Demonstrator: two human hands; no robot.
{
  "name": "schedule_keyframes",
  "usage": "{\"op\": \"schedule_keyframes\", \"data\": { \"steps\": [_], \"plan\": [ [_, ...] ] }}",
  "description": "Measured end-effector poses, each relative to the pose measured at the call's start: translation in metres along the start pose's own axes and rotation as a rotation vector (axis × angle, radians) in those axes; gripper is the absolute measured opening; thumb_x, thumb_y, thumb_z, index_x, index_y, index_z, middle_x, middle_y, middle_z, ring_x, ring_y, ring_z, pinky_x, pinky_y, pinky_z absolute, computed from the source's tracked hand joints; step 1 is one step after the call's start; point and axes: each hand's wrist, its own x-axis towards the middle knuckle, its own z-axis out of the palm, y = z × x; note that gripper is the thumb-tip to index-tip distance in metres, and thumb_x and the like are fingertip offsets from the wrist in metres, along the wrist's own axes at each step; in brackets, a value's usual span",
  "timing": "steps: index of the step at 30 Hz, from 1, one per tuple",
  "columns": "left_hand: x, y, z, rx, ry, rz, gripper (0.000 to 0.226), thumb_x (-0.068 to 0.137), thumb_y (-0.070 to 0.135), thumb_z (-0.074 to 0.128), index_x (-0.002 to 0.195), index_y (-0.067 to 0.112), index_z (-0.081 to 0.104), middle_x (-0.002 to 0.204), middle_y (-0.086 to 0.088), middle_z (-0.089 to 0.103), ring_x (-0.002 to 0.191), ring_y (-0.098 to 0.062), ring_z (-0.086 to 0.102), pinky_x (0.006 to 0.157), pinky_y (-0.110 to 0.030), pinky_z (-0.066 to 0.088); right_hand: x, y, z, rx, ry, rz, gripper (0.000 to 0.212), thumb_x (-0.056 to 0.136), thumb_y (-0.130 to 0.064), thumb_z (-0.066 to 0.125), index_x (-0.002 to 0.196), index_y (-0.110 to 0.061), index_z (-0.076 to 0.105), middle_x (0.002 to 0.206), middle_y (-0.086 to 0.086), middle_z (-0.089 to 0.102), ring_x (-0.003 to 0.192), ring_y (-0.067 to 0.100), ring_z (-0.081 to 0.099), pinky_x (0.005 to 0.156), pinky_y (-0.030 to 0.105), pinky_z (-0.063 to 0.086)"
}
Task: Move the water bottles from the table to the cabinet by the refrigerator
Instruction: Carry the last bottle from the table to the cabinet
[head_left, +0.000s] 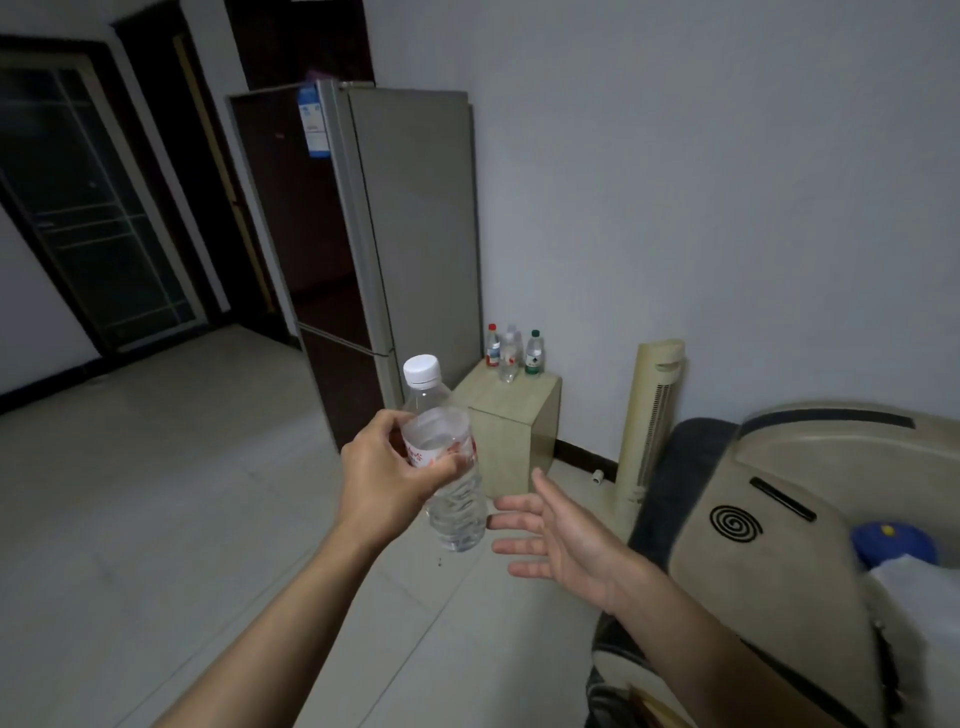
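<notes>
While left hand grips bottle (label partly hidden), right hand spread, holding nothing.

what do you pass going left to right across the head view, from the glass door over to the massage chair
glass door → refrigerator → left hand holding a white-capped water bottle → red-capped bottle → green-capped bottle → right hand → tower fan → massage chair

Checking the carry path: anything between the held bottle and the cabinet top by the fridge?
Nothing visible. The left hand grips the bottle above bare floor, and the way to the cabinet looks open. Three bottles crowd the back of its top; the front is free. The right hand is open, beside the path.
</notes>
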Motion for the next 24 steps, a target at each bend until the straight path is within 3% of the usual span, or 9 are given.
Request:
{"op": "schedule_keyframes", "data": {
  "steps": [5, 8, 13, 17, 24],
  "plan": [
    [0.079, -0.002, 0.035, 0.005, -0.017, -0.016, 0.050, 0.055, 0.043, 0.092, 0.092, 0.029, 0.062, 0.083, 0.009, 0.072, 0.071, -0.003, 0.069, 0.068, -0.040, 0.061, 0.058, -0.053, -0.033, -0.007, -0.013, -0.006, 0.068, 0.098, -0.065, 0.024, 0.136, -0.017, 0.054, 0.132, 0.003, 0.063, 0.119, 0.024, 0.061, 0.106, 0.045, 0.047],
    [0.118, -0.003, 0.055, -0.003, -0.008, -0.010, 0.054, 0.049, 0.053, 0.086, 0.091, 0.028, 0.062, 0.080, 0.010, 0.072, 0.069, -0.002, 0.068, 0.064, -0.036, 0.060, 0.090, -0.079, -0.051, -0.012, 0.002, -0.008, 0.066, 0.099, -0.064, 0.025, 0.134, -0.017, 0.055, 0.130, 0.004, 0.064, 0.118, 0.024, 0.062, 0.105, 0.045, 0.047],
    [0.187, -0.028, 0.090, -0.025, -0.029, -0.005, 0.048, 0.056, 0.040, 0.093, 0.093, 0.026, 0.064, 0.080, 0.010, 0.072, 0.069, -0.001, 0.067, 0.061, -0.027, 0.057, 0.156, -0.111, -0.080, -0.001, 0.059, 0.000, 0.063, 0.098, -0.064, 0.027, 0.127, -0.017, 0.059, 0.126, 0.006, 0.066, 0.116, 0.025, 0.062, 0.105, 0.047, 0.047],
    [0.246, -0.055, 0.113, -0.064, -0.054, 0.006, 0.048, 0.057, 0.037, 0.093, 0.094, 0.025, 0.064, 0.080, 0.011, 0.072, 0.070, 0.002, 0.067, 0.058, -0.018, 0.055, 0.218, -0.136, -0.094, -0.004, 0.125, 0.031, 0.065, 0.098, -0.063, 0.027, 0.128, -0.015, 0.059, 0.125, 0.007, 0.066, 0.113, 0.028, 0.063, 0.094, 0.043, 0.052],
    [0.362, -0.095, 0.143, -0.165, -0.134, 0.016, 0.047, 0.057, 0.031, 0.094, 0.091, 0.026, 0.063, 0.080, 0.010, 0.072, 0.067, 0.003, 0.067, 0.061, -0.021, 0.055, 0.318, -0.193, -0.107, -0.032, 0.260, 0.013, 0.067, 0.094, -0.069, 0.033, 0.122, -0.016, 0.063, 0.118, 0.008, 0.071, 0.109, 0.028, 0.066, 0.087, 0.040, 0.053]
  ]
}}
